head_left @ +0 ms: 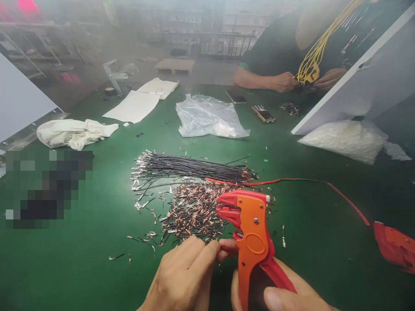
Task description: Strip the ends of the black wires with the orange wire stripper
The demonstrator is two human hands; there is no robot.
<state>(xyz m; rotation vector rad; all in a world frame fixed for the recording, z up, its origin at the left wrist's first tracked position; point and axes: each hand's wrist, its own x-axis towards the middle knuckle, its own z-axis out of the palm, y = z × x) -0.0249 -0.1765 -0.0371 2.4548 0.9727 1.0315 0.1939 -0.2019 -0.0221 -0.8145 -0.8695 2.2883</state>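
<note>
My right hand [285, 287] is wrapped round the handles of an orange and red wire stripper [253, 242], whose jaws point left. Close beside it, my left hand [186, 270] is closed, its fingertips meeting a finger of the right hand. Whatever the left fingers pinch is hidden. Just beyond both hands lies a pile of short black wire offcuts [194, 211] with bare copper ends. Behind the pile, a bundle of longer black wires [191, 166] has metal terminals at its left end and copper strands at its right.
A clear plastic bag [209, 116], papers [132, 106], a white cloth [73, 133] and a phone [263, 113] lie farther back. At right are a second red tool [395, 246] and a filled bag [345, 138]. Across the table, a person's hands [285, 81] hold yellow wires [316, 49].
</note>
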